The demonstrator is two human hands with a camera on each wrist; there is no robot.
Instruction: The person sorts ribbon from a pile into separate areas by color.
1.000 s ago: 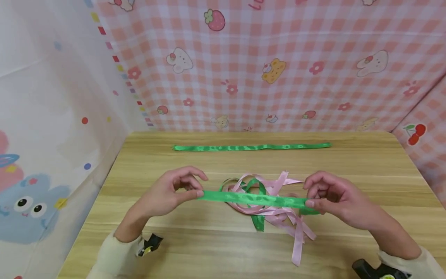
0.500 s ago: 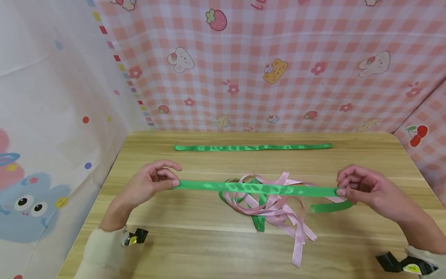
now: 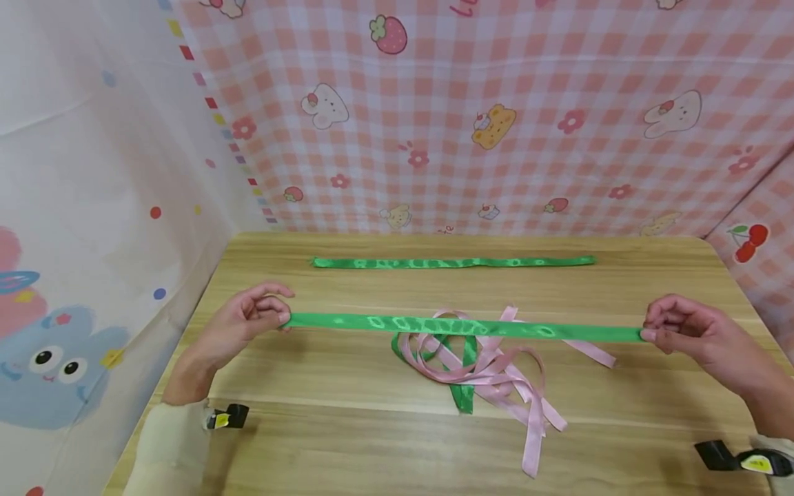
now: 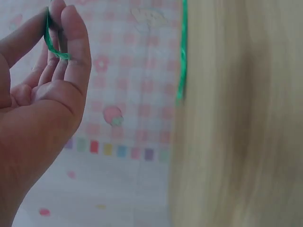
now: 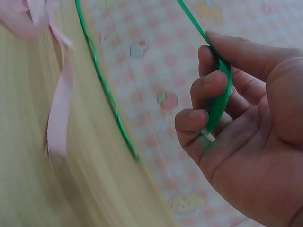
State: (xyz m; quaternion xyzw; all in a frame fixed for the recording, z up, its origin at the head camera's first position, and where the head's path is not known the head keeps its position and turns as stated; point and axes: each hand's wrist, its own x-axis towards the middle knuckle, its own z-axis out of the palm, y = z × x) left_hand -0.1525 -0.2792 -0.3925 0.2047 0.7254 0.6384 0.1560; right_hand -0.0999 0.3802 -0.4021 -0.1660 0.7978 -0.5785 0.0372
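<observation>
A green satin ribbon (image 3: 459, 326) is stretched nearly straight across the head view, above the table. My left hand (image 3: 251, 320) pinches its left end between thumb and fingers; a short tail of it curls inside the fingers in the left wrist view. At the other side my right hand (image 3: 697, 334) pinches the ribbon, and in the right wrist view its end (image 5: 220, 101) runs down into the palm under curled fingers. Below the taut ribbon lies a loose heap of pink ribbons (image 3: 532, 441) with a green ribbon (image 3: 462, 399) tangled among them, partly covered by the stretched one.
Another green ribbon (image 3: 453, 263) lies straight along the back of the wooden table (image 3: 347, 441). Behind the table hangs a pink checked cloth (image 3: 446, 83), and a white printed cloth (image 3: 112, 179) hangs at the left.
My hands have moved apart, left hand leftward and right hand rightward. The ribbon's held span has grown longer, and the tail that hung by the right hand is now gathered in that palm.
</observation>
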